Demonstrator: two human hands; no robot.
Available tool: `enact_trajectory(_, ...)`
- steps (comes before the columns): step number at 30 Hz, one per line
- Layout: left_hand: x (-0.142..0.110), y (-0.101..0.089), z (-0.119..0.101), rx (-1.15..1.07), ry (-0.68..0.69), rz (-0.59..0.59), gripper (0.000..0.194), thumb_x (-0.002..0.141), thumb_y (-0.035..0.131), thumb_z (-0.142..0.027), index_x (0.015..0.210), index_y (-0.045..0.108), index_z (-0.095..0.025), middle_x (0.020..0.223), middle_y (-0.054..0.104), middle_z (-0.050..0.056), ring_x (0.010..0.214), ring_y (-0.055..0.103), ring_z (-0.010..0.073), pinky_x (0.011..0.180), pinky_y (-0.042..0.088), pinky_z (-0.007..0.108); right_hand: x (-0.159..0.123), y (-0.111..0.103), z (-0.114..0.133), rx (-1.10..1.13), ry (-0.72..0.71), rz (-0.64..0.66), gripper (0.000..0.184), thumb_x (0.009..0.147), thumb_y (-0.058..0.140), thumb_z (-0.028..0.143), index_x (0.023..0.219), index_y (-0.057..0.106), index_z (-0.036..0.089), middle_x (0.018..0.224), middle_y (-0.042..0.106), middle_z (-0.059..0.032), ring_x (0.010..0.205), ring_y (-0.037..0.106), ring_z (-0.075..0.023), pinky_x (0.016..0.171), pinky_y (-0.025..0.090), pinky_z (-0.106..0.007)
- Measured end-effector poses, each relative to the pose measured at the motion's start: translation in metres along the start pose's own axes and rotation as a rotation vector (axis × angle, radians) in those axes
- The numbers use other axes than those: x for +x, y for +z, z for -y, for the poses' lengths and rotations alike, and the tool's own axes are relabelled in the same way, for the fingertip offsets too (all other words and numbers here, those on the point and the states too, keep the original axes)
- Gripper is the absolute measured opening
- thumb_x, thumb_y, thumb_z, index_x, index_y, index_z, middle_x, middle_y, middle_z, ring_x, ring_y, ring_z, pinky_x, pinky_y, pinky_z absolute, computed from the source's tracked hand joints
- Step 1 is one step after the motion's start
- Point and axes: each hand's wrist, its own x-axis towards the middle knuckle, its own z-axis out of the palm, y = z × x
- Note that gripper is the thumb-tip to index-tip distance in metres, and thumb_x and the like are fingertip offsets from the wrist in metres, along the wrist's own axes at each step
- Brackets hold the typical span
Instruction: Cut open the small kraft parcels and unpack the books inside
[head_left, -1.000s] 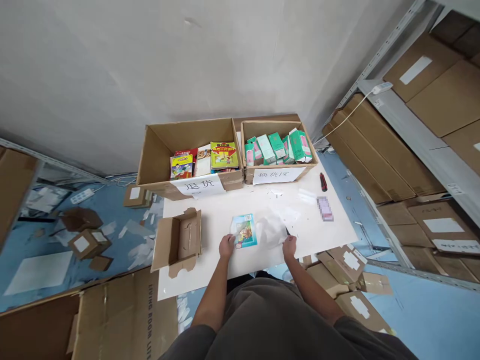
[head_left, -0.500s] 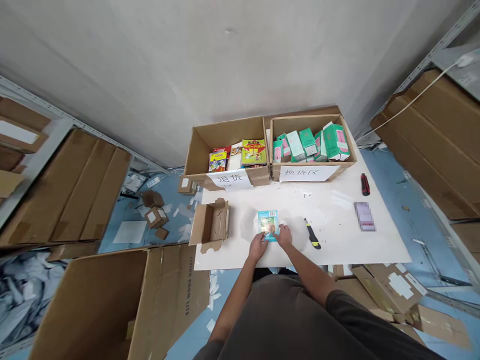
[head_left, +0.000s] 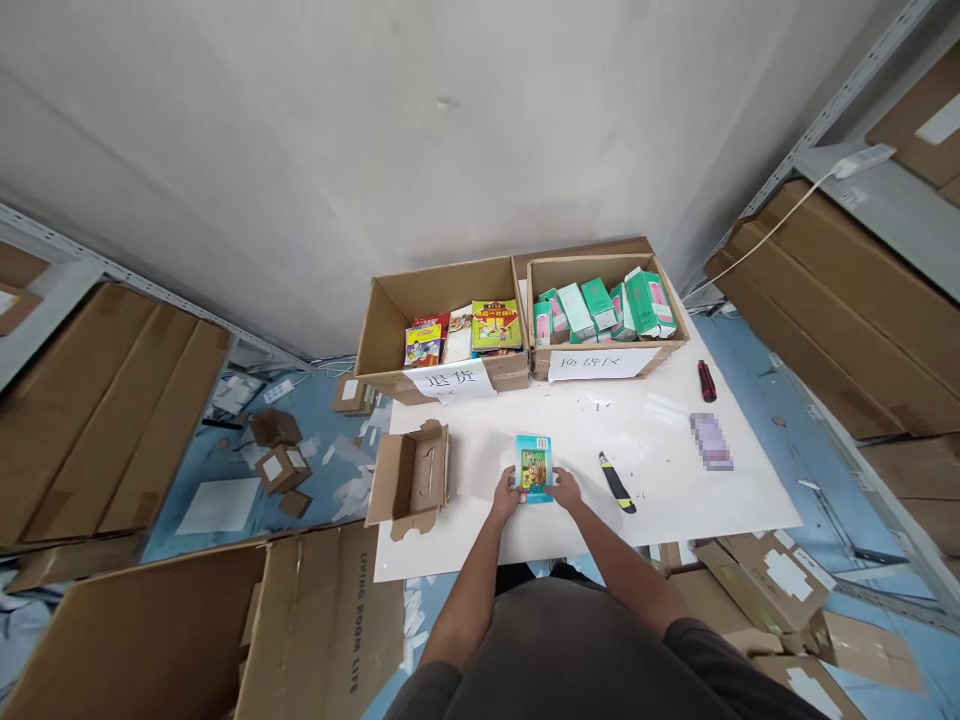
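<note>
Over the white table (head_left: pixel 697 510), a small blue book (head_left: pixel 535 460) with a colourful picture and a barcode label on its cover is gripped at both lower edges. My left hand (head_left: pixel 508 492) is closed on its left side, and my right hand (head_left: pixel 565 488) is closed on its right side. Right of my right hand lies a black and yellow utility knife (head_left: pixel 617 484). To the left of my hands stands a small opened cardboard box (head_left: pixel 388 478) with its lid flap folded out.
Behind are two labelled cardboard boxes: one box (head_left: pixel 513 374) holds books, the other box (head_left: pixel 670 345) green-and-pink cartons. A red and black cutter (head_left: pixel 706 381) and a blurred-out purple item (head_left: pixel 711 441) lie at right. Large cartons (head_left: pixel 337 610) and shelves flank the table.
My right hand has come down along the book's right edge, and both hands now grip its sides. The pale see-through patches beside the book no longer show. The camera view has shifted.
</note>
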Motion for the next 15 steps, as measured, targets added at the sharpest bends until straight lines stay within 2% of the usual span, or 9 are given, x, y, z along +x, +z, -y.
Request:
enact_trajectory(3, -0.018, -0.011, -0.025, -0.086, 0.06, 0.122, 0.083, 0.067, 0.084, -0.035, 0.141, 0.047, -0.028, 0.114, 0.064, 0.006, 0.093, 0.066, 0.0194, 0.079, 0.052, 0.031, -0.016, -0.016, 0.018, 0.39, 0.014, 0.152, 0.07, 0.063, 0.072, 0.032, 0.131, 0.057, 0.024, 0.099, 0.07, -0.003, 0.099, 0.069, -0.0266, 0.088, 0.052, -0.039)
enact_trajectory(6, -0.041, -0.039, -0.063, -0.167, 0.08, 0.268, 0.089, 0.071, 0.083, -0.035, 0.148, 0.038, -0.035, 0.125, 0.06, 0.007, 0.088, 0.068, 0.0164, 0.073, 0.051, 0.027, -0.041, -0.04, 0.053, 0.634, -0.113, 0.384, 0.067, 0.063, 0.076, 0.033, 0.127, 0.058, 0.025, 0.101, 0.072, -0.0029, 0.097, 0.07, -0.0246, 0.085, 0.054, -0.038)
enact_trajectory(8, -0.058, -0.063, -0.093, -0.221, 0.106, 0.334, 0.092, 0.073, 0.083, -0.034, 0.151, 0.034, -0.039, 0.129, 0.059, 0.007, 0.089, 0.069, 0.0155, 0.07, 0.05, 0.023, -0.062, -0.056, 0.085, 0.691, -0.238, 0.51, 0.068, 0.063, 0.081, 0.031, 0.127, 0.059, 0.027, 0.11, 0.072, -0.0044, 0.097, 0.071, -0.0232, 0.083, 0.055, -0.035)
enact_trajectory(11, -0.084, -0.098, -0.135, -0.29, 0.185, 0.395, 0.096, 0.072, 0.085, -0.03, 0.153, 0.033, -0.041, 0.132, 0.058, 0.007, 0.089, 0.069, 0.0143, 0.069, 0.051, 0.021, -0.094, -0.074, 0.133, 0.691, -0.379, 0.621, 0.077, 0.065, 0.086, 0.03, 0.135, 0.054, 0.032, 0.121, 0.069, -0.0052, 0.095, 0.072, -0.021, 0.077, 0.057, -0.031)
enact_trajectory(15, -0.101, -0.132, -0.169, -0.303, 0.242, 0.43, 0.101, 0.074, 0.086, -0.031, 0.157, 0.03, -0.042, 0.132, 0.059, 0.009, 0.089, 0.069, 0.0154, 0.075, 0.055, 0.027, -0.119, -0.077, 0.18, 0.677, -0.478, 0.645, 0.084, 0.066, 0.088, 0.031, 0.139, 0.048, 0.036, 0.124, 0.069, -0.0043, 0.09, 0.073, -0.0194, 0.072, 0.058, -0.029)
